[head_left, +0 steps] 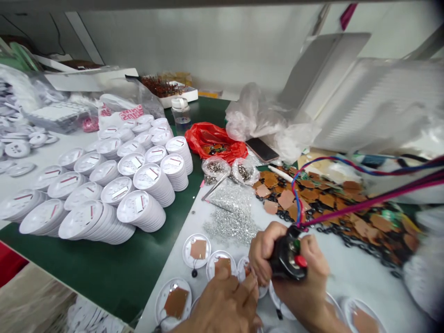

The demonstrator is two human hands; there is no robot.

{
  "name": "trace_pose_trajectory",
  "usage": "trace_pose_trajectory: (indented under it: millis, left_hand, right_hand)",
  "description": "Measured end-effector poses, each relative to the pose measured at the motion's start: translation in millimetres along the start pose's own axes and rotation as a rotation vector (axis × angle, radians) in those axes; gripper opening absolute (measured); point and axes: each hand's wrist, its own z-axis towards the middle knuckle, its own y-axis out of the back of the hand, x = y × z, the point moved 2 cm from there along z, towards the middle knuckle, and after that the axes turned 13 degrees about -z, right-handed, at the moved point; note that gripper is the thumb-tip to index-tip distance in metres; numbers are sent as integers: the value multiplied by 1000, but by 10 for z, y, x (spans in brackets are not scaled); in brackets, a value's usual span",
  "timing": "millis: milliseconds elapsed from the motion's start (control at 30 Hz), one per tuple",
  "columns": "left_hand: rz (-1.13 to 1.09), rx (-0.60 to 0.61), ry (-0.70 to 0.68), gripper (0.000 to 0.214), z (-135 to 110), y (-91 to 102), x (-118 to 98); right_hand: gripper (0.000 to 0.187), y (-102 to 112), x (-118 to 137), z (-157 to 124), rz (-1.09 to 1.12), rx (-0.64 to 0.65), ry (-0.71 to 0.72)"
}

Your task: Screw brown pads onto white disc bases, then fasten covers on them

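Observation:
My right hand (294, 273) is wrapped around a black electric screwdriver (286, 259) with a red button; its lower end is hidden. My left hand (227, 298) reaches over the white round covers with fingers stretched out, fingertips at a brown circuit board (222, 265) and the cover beside it. Whether it pinches any small part is hidden. Left of it, another white cover (186, 253) bears a brown board, with a small black disc (194, 273) on a wire. A further board (175, 302) sits in a nearer cover.
Stacked white round covers (141, 210) fill the green mat (104, 268) at left. Loose small silver screws (231, 222) lie ahead, beside tweezers (217, 186). Brown boards (312, 196) are heaped at right below the hanging cords (364, 196). Behind are a red bag (204, 134) and a phone (262, 150).

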Motion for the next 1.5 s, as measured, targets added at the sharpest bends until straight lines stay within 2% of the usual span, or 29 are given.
trace_pose_trajectory:
  millis: [100, 200, 333, 433, 667, 800, 933, 1033, 1133, 1267, 1333, 1433, 1500]
  left_hand:
    - [-1, -68, -3, 30, 23, 54, 5]
    - [-96, -141, 25, 30, 37, 125, 16]
    - [-202, -246, 199, 34, 65, 249, 74]
    - [-242, -195, 309, 26, 120, 297, 159]
    - [-557, -89, 390, 16, 144, 214, 321]
    - [-706, -37, 394, 14, 108, 234, 316]
    - [-765, -26, 348, 16, 116, 318, 316]
    - [-658, 12, 351, 14, 78, 324, 311]
    - [-360, 16, 320, 10, -10, 292, 227]
    - [-115, -104, 105, 17, -63, 223, 4]
    - [-33, -120, 21, 26, -40, 155, -65]
    - [24, -17, 21, 42, 4, 16, -64]
    - [-1, 88, 47, 43, 15, -64, -36]
  right_hand:
    - [54, 29, 18, -18, -4, -9, -13]
    - [57, 80, 37, -44, 4, 24, -25]
    - [56, 130, 55, -80, 36, 128, -33]
    - [55, 131, 83, -88, 38, 136, -12]
    - [54, 19, 261, -33, 71, 74, 45]
    - [56, 15, 364, 36, 110, 13, 57]
    - [60, 48, 416, 91, 172, -4, 55]
    - [56, 44, 427, 88, 148, -5, 59]
    - [52, 18, 405, 64, 80, -10, 64]
    - [51, -8, 288, 39, 64, -8, 59]
    - [52, -7, 191, 24, 61, 0, 33]
    - [51, 15, 33, -10, 57, 32, -8]
    - [49, 38, -53, -35, 52, 61, -25]
